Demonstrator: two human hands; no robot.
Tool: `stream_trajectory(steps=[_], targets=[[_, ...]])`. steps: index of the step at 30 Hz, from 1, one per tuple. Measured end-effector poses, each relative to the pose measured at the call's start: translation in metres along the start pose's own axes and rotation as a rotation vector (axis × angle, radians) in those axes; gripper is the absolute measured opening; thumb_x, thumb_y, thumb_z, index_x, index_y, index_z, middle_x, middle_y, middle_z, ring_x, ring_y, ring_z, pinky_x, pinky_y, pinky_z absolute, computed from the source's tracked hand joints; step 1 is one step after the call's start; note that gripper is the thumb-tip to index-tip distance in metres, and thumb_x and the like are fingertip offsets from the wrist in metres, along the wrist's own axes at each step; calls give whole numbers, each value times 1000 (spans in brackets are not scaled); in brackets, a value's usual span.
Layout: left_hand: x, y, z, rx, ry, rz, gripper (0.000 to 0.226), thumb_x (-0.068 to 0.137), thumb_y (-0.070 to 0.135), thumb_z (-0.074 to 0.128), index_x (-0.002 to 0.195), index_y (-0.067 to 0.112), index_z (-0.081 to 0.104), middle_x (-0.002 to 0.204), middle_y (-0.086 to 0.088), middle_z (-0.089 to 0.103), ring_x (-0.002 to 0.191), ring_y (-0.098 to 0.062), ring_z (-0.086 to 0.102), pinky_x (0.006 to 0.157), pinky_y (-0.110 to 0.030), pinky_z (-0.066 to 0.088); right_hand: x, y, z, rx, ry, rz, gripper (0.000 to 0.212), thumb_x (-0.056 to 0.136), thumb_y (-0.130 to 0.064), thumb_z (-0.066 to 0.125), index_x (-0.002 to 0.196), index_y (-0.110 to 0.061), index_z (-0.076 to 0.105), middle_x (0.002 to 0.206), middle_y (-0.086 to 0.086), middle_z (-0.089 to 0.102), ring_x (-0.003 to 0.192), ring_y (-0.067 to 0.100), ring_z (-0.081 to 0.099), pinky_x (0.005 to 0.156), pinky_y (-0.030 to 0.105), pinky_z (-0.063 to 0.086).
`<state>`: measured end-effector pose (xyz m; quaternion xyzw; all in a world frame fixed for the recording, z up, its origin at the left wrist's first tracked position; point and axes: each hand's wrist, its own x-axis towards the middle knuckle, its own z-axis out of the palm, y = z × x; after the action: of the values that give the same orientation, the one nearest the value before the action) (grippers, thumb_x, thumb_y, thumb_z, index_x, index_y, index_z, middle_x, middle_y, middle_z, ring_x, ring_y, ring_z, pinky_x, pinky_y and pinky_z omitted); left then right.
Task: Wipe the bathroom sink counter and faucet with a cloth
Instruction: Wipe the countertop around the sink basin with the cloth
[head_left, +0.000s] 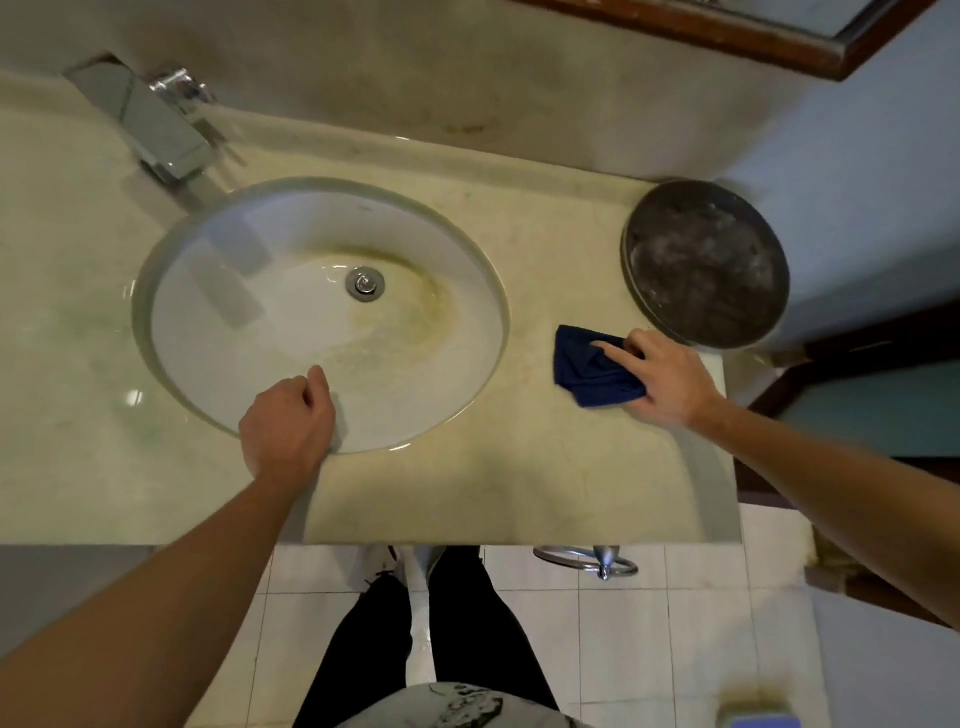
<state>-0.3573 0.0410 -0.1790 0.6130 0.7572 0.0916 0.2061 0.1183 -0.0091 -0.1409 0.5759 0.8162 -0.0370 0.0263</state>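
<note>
Glossy cream stone desk with an oval white basin, stained yellow-brown around the steel drain; flat chrome faucet at far left, spout angled toward the basin. Right grip presses a crumpled dark-blue cloth flat on the desk right of the basin, forefinger extended over it, beside a round dull metal lid. Left grip loosely curled, holding nothing, at the basin's near rim.

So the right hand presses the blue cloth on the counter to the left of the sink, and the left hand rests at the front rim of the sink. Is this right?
Not quite. The head view shows the right hand pressing the blue cloth on the counter to the right of the sink, not the left, near the round dark tray. The left hand does rest at the sink's front rim.
</note>
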Motion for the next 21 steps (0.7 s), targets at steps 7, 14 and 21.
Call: stream_trajectory(steps=[7, 14, 21], targets=[[0, 0, 2, -11, 14, 29, 66, 105, 48, 23, 62, 11, 56, 59, -8, 55, 60, -34, 54, 65, -41, 47, -118, -35, 14, 23, -63, 846, 73, 79, -29, 77, 143, -17, 45, 108, 11, 50, 85, 33, 57, 65, 42, 55], [0, 3, -2, -22, -16, 29, 68, 103, 51, 20, 64, 10, 58, 62, -10, 58, 61, -34, 55, 68, -41, 49, -93, -163, 16, 149, 66, 1372, 63, 92, -28, 60, 151, -20, 39, 114, 16, 46, 83, 34, 56, 65, 37, 44], [0, 4, -4, -11, -46, 39, 66, 106, 47, 22, 71, 10, 64, 68, -10, 58, 66, -33, 52, 73, -41, 45, 16, -195, 9, 241, 156, 1233, 54, 93, -33, 55, 145, -24, 45, 112, 12, 51, 82, 33, 60, 65, 37, 47]])
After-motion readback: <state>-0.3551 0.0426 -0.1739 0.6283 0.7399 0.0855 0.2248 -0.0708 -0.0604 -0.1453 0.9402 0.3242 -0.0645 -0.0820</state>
